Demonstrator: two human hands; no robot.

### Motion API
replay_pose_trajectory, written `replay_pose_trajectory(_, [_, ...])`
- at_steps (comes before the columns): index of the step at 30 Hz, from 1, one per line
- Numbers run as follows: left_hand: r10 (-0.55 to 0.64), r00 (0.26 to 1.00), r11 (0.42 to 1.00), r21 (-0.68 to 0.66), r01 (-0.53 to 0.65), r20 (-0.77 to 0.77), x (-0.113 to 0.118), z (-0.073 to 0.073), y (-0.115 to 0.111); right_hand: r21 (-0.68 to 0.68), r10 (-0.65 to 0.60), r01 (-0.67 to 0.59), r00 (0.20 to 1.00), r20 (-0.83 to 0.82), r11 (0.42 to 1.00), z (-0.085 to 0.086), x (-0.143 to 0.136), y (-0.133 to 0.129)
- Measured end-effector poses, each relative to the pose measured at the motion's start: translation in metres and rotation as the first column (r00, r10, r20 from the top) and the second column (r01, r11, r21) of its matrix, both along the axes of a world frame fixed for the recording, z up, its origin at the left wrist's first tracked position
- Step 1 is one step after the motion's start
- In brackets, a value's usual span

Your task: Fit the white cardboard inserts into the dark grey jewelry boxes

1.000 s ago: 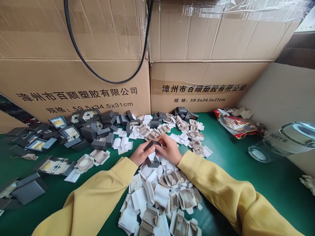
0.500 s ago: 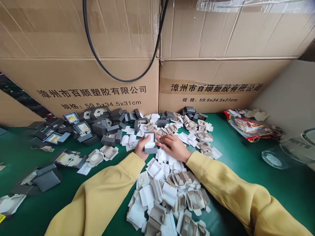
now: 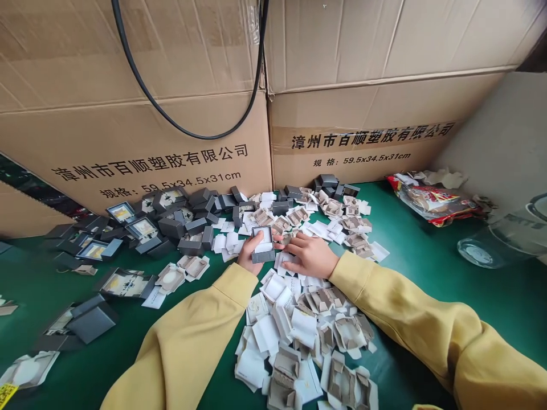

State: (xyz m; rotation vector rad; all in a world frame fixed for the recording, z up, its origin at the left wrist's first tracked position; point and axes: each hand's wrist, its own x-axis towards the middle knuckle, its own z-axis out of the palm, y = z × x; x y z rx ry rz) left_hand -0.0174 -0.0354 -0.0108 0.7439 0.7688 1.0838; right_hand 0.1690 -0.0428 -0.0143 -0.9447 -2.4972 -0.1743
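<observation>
My left hand (image 3: 248,254) grips a small dark grey box (image 3: 264,255) that stands open, its inside showing white. The fingers wrap round its left side, and the thumb lies over its rim. Just right of the box, my right hand (image 3: 314,257) reaches over the pile with its fingers apart and stretched leftward; nothing shows in them. Beneath and around both hands lie white folded card inserts (image 3: 304,327) with grey-brown undersides. A heap of similar dark grey boxes (image 3: 171,225) lies to the left, several open with white and yellowish contents.
Tall cardboard cartons (image 3: 179,131) wall off the back of the green table (image 3: 179,353). A black cable (image 3: 188,134) hangs in front of them. On the right are a red plastic bag (image 3: 427,202) and a clear jug (image 3: 491,245). Open grey boxes (image 3: 92,319) lie near left.
The view has shifted and tilted slightly. My right hand has drawn a little away from the box, and its fingers have spread. The left hand still holds the box.
</observation>
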Motion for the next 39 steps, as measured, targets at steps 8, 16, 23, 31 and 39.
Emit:
replay_pose_trajectory(8, [0.002, 0.997, 0.999, -0.045, 0.001, 0.077, 0.0, -0.001, 0.002, -0.087, 0.273, -0.269, 0.962, 0.032, 0.959, 0.004, 0.015, -0.007])
replay_pose_trajectory(16, [0.005, 0.999, 1.0, -0.01, -0.004, 0.047, 0.003, -0.001, 0.002, -0.178, 0.193, -0.255, 0.932, -0.305, 0.95, 0.001, 0.015, 0.0])
replay_pose_trajectory(23, [-0.118, 0.993, 0.991, -0.061, 0.117, -0.023, -0.001, -0.002, 0.005, -0.044, 0.102, -0.146, 0.851, -0.516, 0.988, 0.01, 0.015, -0.005])
replay_pose_trajectory(31, [-0.257, 0.966, 0.962, -0.099, 0.255, -0.012, -0.011, -0.005, 0.013, -0.05, 0.121, -0.162, 0.88, -0.459, 0.986, 0.004, 0.014, -0.004])
replay_pose_trajectory(39, [-0.336, 0.942, 0.937, -0.1, 0.335, 0.007, -0.012, -0.001, 0.013, -0.066, 0.099, -0.145, 0.884, -0.456, 0.987, 0.003, 0.015, -0.002])
